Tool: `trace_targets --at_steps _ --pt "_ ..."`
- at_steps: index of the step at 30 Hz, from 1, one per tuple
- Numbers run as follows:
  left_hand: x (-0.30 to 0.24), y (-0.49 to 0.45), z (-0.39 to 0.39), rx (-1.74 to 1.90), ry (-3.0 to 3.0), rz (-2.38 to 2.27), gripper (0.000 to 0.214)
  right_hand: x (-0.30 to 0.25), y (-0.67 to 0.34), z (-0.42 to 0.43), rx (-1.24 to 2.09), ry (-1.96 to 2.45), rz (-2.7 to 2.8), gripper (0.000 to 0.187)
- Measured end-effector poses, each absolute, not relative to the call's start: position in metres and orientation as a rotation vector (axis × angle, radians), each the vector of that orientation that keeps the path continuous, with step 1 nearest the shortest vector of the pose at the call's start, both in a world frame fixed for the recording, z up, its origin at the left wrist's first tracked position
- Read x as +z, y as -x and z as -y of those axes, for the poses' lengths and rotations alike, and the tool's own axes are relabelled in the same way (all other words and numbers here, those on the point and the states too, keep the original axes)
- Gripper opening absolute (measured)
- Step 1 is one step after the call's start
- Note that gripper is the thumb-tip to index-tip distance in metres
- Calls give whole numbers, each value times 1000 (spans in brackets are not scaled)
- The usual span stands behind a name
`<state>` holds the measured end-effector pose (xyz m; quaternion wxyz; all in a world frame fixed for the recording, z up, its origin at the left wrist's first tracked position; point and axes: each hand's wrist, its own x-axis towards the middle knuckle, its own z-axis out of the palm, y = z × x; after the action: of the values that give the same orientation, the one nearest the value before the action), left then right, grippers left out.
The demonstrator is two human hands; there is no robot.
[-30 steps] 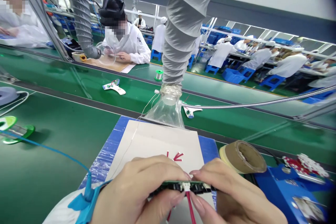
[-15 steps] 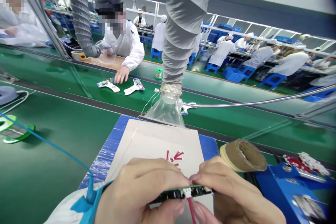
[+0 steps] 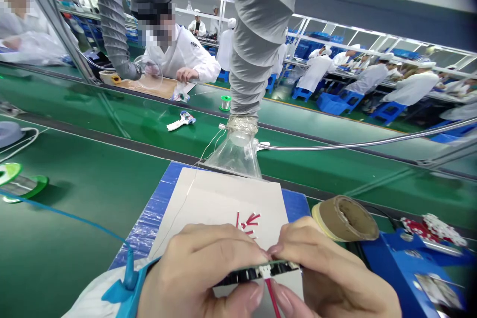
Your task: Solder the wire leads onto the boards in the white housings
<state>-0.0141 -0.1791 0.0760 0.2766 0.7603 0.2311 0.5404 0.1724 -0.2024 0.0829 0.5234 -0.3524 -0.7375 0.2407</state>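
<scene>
head view | faces forward and down | hands [image 3: 197, 266] close, lower edge

1. The circuit board [image 3: 248, 275], green-edged with black components, sits nearly edge-on at lower center, right end slightly higher.
2. A white connector [image 3: 265, 272] sits midway along it.
3. A red wire [image 3: 273, 298] slants down from the connector.

circuit board [image 3: 250, 274] green and black, connector [image 3: 265, 271] white, wire [image 3: 273, 297] red; loose wire bits [image 3: 254, 217] red, white-tipped; sheet [image 3: 223, 194] off-white, backing [image 3: 158, 208] blue; table [image 3: 82, 184] dark green; wrist strap [image 3: 119, 294] bright blue; duct [image 3: 261, 25] grey, spiral-ridged; tape roll [image 3: 330, 217] brown and cream; spool [image 3: 20, 186] green, silver-wound
</scene>
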Motion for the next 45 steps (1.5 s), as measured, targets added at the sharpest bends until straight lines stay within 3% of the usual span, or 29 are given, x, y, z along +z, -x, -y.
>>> trace_targets --at_steps 10,28,45 --pt "68 3 188 1621 -2061 -724 11 94 -175 196 490 813 1815 17" --pt "66 3 192 1565 -2043 -819 16 93 -172 194 495 848 1794 22" --pt "62 4 192 1621 -2096 -833 15 93 -175 191 551 831 1823 15"
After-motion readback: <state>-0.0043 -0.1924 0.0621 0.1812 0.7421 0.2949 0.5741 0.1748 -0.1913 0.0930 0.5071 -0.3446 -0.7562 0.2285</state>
